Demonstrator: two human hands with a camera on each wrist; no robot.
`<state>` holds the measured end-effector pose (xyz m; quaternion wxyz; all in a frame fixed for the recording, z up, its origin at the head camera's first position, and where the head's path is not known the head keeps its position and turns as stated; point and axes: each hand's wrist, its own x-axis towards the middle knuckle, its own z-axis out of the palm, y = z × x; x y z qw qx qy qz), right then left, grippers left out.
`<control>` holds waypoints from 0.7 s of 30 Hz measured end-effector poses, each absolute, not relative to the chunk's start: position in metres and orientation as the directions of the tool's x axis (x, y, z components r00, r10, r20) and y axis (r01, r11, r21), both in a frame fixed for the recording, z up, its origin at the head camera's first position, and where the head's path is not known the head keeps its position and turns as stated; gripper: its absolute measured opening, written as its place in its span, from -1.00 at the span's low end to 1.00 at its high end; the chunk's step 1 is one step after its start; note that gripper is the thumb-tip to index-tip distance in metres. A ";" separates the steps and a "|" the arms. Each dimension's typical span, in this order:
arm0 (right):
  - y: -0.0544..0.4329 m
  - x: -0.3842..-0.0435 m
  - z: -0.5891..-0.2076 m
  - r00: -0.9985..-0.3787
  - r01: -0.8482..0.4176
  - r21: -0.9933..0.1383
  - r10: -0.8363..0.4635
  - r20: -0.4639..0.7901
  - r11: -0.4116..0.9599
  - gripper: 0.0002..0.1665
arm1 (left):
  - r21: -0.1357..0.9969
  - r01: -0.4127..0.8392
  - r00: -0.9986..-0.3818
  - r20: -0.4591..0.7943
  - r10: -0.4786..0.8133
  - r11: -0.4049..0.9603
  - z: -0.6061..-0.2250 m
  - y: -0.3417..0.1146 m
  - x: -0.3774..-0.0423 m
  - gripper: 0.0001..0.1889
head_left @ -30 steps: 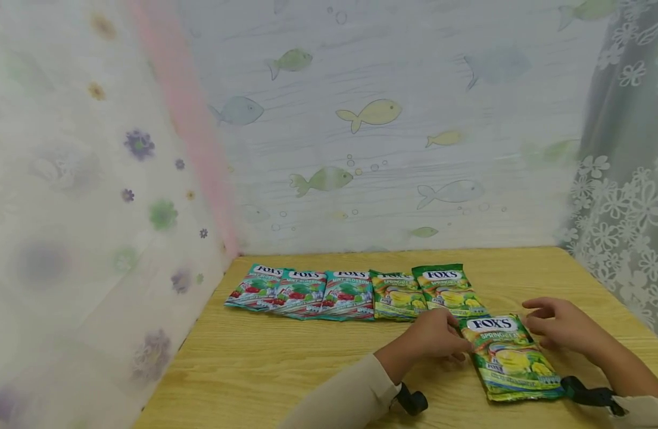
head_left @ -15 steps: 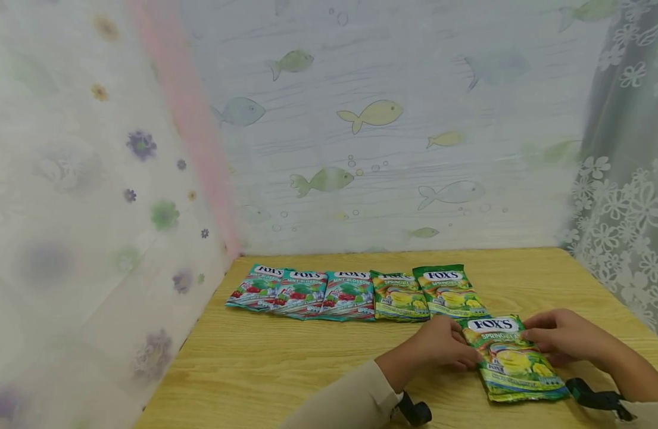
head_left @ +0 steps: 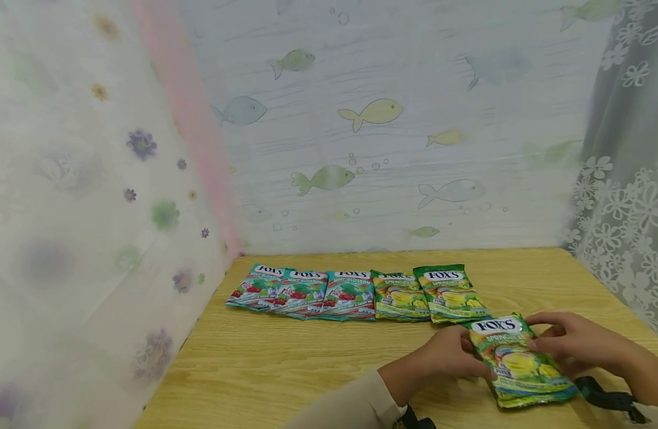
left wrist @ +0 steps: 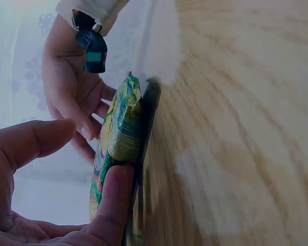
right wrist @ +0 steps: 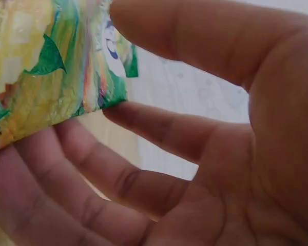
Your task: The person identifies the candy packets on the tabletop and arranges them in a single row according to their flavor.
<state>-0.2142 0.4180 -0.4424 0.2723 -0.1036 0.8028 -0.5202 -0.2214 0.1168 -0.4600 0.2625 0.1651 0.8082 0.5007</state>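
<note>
A green and yellow Fox's candy bag [head_left: 521, 363] lies face up at the near right of the table. My left hand [head_left: 449, 360] is at its left edge. In the left wrist view, the left fingertip [left wrist: 118, 177] touches the bag's side, while the thumb stands a little off its front. My right hand [head_left: 580, 345] pinches the opposite edge. In the right wrist view, the right thumb [right wrist: 143, 23] overlaps the bag's front and the other fingers run along and under its lower edge.
Along the back of the wooden table [head_left: 286, 369] lies a row of candy bags: several teal mint ones [head_left: 347, 298], then a green-yellow bag [head_left: 401, 301] and another green-yellow bag [head_left: 451, 298]. A fish-print curtain [head_left: 387, 167] hangs behind, with a flowered sheet [head_left: 93, 238] at left.
The right hand has come in from beside the bag to its right edge. The bag has shifted slightly right and nearer, the left hand moving along with it. The back row has stayed put.
</note>
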 end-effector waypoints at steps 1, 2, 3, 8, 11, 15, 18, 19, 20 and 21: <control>0.419 -0.213 -0.442 -0.826 0.130 -0.895 -0.453 -0.336 0.427 -0.09 | 0.896 0.010 -0.807 -0.255 0.533 0.445 -0.460 0.118 -0.220 -0.68; 0.419 -0.212 -0.442 -0.822 0.129 -0.897 -0.460 -0.335 0.423 -0.08 | 0.894 0.016 -0.806 -0.252 0.535 0.447 -0.459 0.118 -0.219 -0.68; 0.420 -0.211 -0.442 -0.822 0.131 -0.897 -0.459 -0.336 0.423 -0.07 | 0.893 0.020 -0.808 -0.250 0.533 0.449 -0.459 0.119 -0.218 -0.67; 0.421 -0.207 -0.440 -0.839 0.143 -0.874 -0.412 -0.356 0.464 -0.01 | 0.900 0.036 -0.808 -0.229 0.542 0.433 -0.460 0.120 -0.219 -0.57; 0.421 -0.206 -0.439 -0.857 0.155 -0.853 -0.362 -0.367 0.498 0.04 | 0.895 0.052 -0.804 -0.225 0.550 0.443 -0.458 0.118 -0.221 -0.41; 0.422 -0.206 -0.439 -0.870 0.157 -0.845 -0.333 -0.364 0.511 0.09 | 0.892 0.096 -0.797 -0.197 0.571 0.441 -0.456 0.115 -0.224 -0.25; 0.424 -0.207 -0.439 -0.873 0.162 -0.848 -0.327 -0.362 0.505 0.11 | 0.905 0.109 -0.792 -0.171 0.587 0.412 -0.455 0.114 -0.226 -0.20; 0.424 -0.207 -0.439 -0.873 0.168 -0.849 -0.324 -0.363 0.500 0.12 | 0.910 0.104 -0.789 -0.170 0.590 0.402 -0.455 0.114 -0.226 -0.18; 0.425 -0.208 -0.439 -0.873 0.172 -0.849 -0.322 -0.366 0.500 0.12 | 0.924 0.079 -0.781 -0.176 0.599 0.374 -0.455 0.114 -0.227 -0.14; 0.425 -0.209 -0.438 -0.875 0.175 -0.848 -0.317 -0.367 0.501 0.13 | 0.934 0.058 -0.774 -0.181 0.606 0.353 -0.455 0.114 -0.228 -0.11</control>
